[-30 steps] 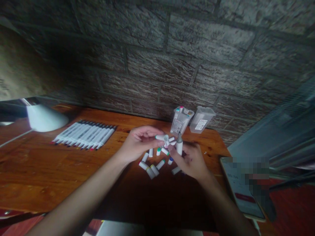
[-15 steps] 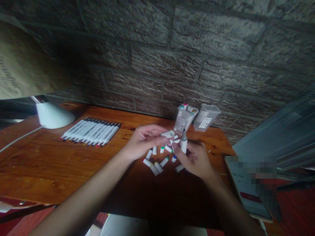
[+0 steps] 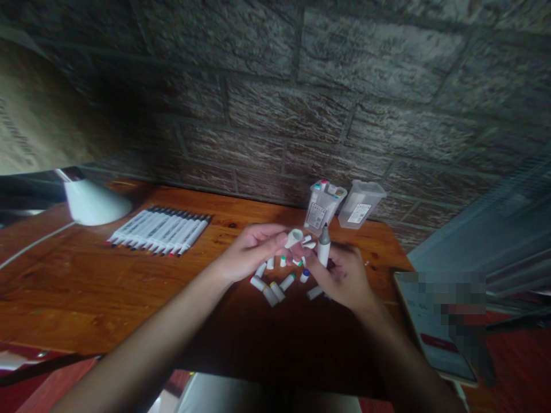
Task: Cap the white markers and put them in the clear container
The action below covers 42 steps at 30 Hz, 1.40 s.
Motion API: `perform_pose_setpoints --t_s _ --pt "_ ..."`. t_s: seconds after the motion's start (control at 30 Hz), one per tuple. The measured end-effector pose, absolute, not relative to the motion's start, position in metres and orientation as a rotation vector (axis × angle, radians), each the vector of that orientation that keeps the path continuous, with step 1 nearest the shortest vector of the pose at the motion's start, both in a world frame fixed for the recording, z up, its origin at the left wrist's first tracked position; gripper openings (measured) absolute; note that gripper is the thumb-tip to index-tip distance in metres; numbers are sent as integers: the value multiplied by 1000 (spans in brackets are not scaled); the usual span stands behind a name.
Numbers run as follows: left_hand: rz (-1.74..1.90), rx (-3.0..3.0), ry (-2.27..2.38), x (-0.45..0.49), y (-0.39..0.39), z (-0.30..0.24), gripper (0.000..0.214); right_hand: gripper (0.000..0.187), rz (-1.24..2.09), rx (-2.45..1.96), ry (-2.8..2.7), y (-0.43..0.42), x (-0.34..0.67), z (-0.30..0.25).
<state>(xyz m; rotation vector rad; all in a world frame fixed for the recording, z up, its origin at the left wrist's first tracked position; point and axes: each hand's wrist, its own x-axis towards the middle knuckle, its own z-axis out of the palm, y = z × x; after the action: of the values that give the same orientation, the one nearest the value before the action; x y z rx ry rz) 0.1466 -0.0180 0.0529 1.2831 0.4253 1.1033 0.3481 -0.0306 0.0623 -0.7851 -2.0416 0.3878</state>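
Observation:
My left hand [image 3: 253, 249] pinches a white marker cap [image 3: 294, 237], its hollow end facing up toward me. An uncapped marker [image 3: 324, 252] with a white barrel, grey neck and dark tip stands nearly upright in my closed right hand [image 3: 342, 275]. The fingertips of both hands are close together. Below and between them, several loose caps [image 3: 278, 291] lie scattered on the wooden table [image 3: 129, 298]; their end colours include yellow, green, red and blue. One blue-ended cap [image 3: 305, 276] is just under my right thumb. Some caps are partly hidden by my fingers.
A row of several capless markers [image 3: 159, 229] lies at the left, by the white lamp base [image 3: 94, 201]. Two clear plastic containers stand at the back: one container [image 3: 322, 209] holds a few coloured-end pieces, beside another container [image 3: 361, 203]. A tablet [image 3: 434, 327] rests at the right edge.
The white cap in my left hand has tilted upright, so its hollow end shows more fully. My right hand and the marker have shifted slightly to the right.

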Motion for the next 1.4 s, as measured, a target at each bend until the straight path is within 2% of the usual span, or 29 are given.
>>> perform_pose_setpoints --t_s 0.27,1.4 --pt "1101 1228 444 147 -18 53 32 26 359 -805 -2029 -31 349 62" --pt "1037 1314 413 144 -23 56 29 23 377 -772 -2023 -32 346 67"
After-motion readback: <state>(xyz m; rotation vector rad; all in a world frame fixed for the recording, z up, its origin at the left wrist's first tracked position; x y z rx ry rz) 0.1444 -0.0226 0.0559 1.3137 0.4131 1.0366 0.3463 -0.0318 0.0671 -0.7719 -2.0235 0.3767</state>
